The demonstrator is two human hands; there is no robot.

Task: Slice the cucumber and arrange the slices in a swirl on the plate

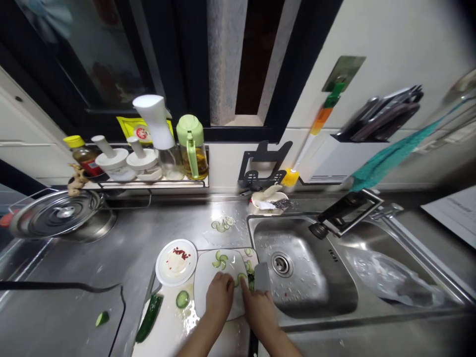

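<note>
My left hand (219, 296) is over the white square plate (203, 287), fingers curled together; whatever is between them is hidden. My right hand (262, 308) comes in from the right, its index fingertip on a thin cucumber slice (241, 277) on the plate, close to the left fingers. Several curved cucumber slices (220, 259) form a fan near the plate's far edge. A knife (262, 275) lies partly under my right hand, its dark handle toward me. More cucumber pieces (249, 267) sit between plate and blade.
A round white plate (163, 267) with red bits, a cucumber piece (149, 317) and a cucumber round (182, 299) lie left on the cutting board (174, 322). The sink (308, 267) is right. Cucumber rings (223, 224) lie behind; a lidded pot (87, 225) stands far left.
</note>
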